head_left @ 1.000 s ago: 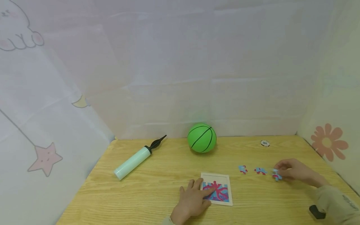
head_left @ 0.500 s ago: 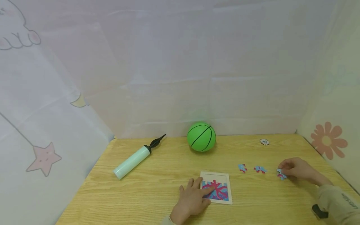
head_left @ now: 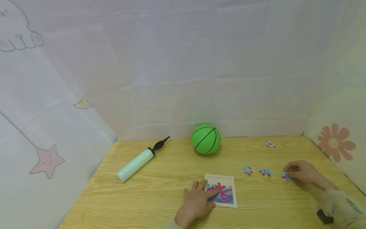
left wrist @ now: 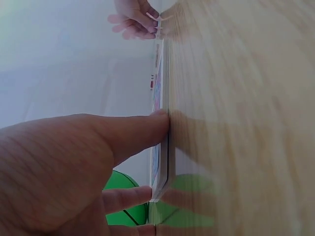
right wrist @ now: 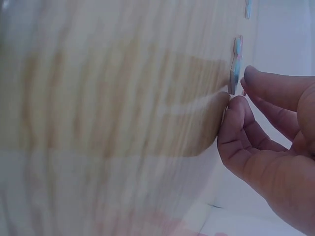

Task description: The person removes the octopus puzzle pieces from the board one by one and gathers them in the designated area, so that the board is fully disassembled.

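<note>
My left hand point(head_left: 195, 202) lies spread over the left side of a square, pale-framed jigsaw puzzle point(head_left: 235, 194). Its forefinger rests on the pink octopus picture, and its thumb point(left wrist: 142, 129) touches the frame's near edge. The upper strip of the puzzle shows bare backing. On the right, my right hand point(head_left: 303, 171) holds a blue-and-pink puzzle piece point(head_left: 285, 176) by its edge with curled fingers, low at the tabletop; the fingertips partly cover it. Left of that hand lie two more loose puzzle pieces, one nearer point(head_left: 266, 172) and one farther off point(head_left: 247, 170).
A green ball point(head_left: 206, 139) stands at the back of the wooden table point(head_left: 148, 200). A pale green hand pump point(head_left: 135, 164) with a black nozzle lies to the left. At back right is a round chip point(head_left: 270, 144); a black object point(head_left: 324, 217) sits by the right sleeve.
My right hand has shifted slightly to the right with the puzzle piece, which has turned a little. My left hand stays on the puzzle. The view has moved slightly.
</note>
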A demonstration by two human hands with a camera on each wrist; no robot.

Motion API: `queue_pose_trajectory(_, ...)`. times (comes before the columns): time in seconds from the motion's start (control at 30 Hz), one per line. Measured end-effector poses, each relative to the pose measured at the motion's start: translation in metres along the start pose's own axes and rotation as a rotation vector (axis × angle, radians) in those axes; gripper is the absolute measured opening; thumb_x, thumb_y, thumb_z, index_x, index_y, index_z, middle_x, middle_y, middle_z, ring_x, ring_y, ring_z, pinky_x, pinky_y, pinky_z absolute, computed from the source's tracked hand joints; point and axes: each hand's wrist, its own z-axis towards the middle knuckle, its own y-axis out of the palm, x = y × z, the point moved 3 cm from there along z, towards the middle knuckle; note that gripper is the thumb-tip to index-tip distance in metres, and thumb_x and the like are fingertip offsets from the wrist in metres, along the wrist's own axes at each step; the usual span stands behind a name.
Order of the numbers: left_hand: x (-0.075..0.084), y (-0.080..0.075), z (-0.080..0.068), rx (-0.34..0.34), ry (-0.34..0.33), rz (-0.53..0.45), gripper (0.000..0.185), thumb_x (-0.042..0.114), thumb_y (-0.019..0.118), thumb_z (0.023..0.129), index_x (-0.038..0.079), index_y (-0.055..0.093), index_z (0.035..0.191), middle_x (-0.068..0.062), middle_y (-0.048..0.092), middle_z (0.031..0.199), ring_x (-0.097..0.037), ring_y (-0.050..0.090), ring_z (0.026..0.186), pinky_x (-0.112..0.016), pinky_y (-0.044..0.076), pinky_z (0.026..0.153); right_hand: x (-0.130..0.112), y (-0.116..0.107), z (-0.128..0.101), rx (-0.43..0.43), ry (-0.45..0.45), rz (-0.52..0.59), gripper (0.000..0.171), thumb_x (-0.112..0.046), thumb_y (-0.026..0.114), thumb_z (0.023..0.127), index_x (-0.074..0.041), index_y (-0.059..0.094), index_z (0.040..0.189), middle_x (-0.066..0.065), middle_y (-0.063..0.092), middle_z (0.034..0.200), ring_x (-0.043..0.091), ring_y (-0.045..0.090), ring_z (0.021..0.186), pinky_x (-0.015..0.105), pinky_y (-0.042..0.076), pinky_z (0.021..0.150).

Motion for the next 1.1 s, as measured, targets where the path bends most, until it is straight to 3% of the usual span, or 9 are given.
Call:
queue_pose_trajectory(0.17,0.000,0.001,0.000,-0.003,-0.020,-0.033,0.042,0.034,0.068,0.088,0.045,0.059,0.128,-0.008,0.042,0.145,-0.041,0.037,0.131,-0.071,0.033,0.090,-0.007,0.001,-0.002,-0.009,-0.018,0.037,0.011,-0.016,0.068,0.089,-0.007,0.069,0.095,0.004,0.068,0.091,0.019,0.064,0.080,0.026,0.050,0.061)
queue_pose_trajectory(0.4,0.000,0.003,-0.001,0.010,-0.026,-0.048,0.042,0.032,0.068,0.088,0.043,0.060,0.128,-0.013,0.041,0.146,-0.044,0.037,0.131,-0.072,0.032,0.090,-0.035,0.003,0.002,0.044,-0.167,0.009,0.008,-0.014,0.069,0.089,-0.008,0.070,0.094,-0.004,0.066,0.088,0.001,0.058,0.076,0.024,0.051,0.065)
queue_pose_trajectory(0.6,-0.003,0.003,-0.004,0.042,0.006,-0.070,0.045,0.035,0.070,0.086,0.043,0.059,0.129,-0.016,0.042,0.143,-0.045,0.038,0.129,-0.071,0.034,0.089,-0.070,0.010,0.009,-0.025,-0.257,0.124,0.010,-0.012,0.065,0.092,-0.006,0.068,0.098,0.001,0.066,0.091,0.008,0.063,0.074,0.026,0.051,0.059)
queue_pose_trajectory(0.7,-0.004,0.002,-0.006,0.039,0.027,-0.051,0.046,0.037,0.071,0.084,0.042,0.060,0.128,-0.015,0.044,0.141,-0.046,0.039,0.128,-0.070,0.034,0.089,-0.088,0.016,0.011,-0.046,-0.323,0.132,0.009,-0.012,0.065,0.092,-0.007,0.069,0.097,0.000,0.066,0.090,0.007,0.061,0.076,0.027,0.051,0.062)
queue_pose_trajectory(0.93,-0.008,0.001,-0.010,-0.081,0.030,-0.082,0.052,0.040,0.070,0.085,0.045,0.053,0.134,-0.013,0.037,0.149,-0.046,0.030,0.135,-0.073,0.028,0.093,-0.130,0.038,0.016,-0.118,-0.453,0.208,0.010,-0.013,0.063,0.093,-0.006,0.067,0.098,0.006,0.067,0.093,0.004,0.059,0.082,0.027,0.052,0.069)
queue_pose_trajectory(1.1,-0.011,0.000,-0.010,-0.123,0.024,-0.065,0.057,0.045,0.069,0.084,0.048,0.048,0.137,-0.011,0.033,0.152,-0.044,0.028,0.137,-0.073,0.026,0.095,-0.154,0.062,0.024,-0.180,-0.472,0.268,0.012,-0.014,0.063,0.093,-0.004,0.068,0.098,0.004,0.068,0.093,0.006,0.060,0.080,0.027,0.052,0.070)
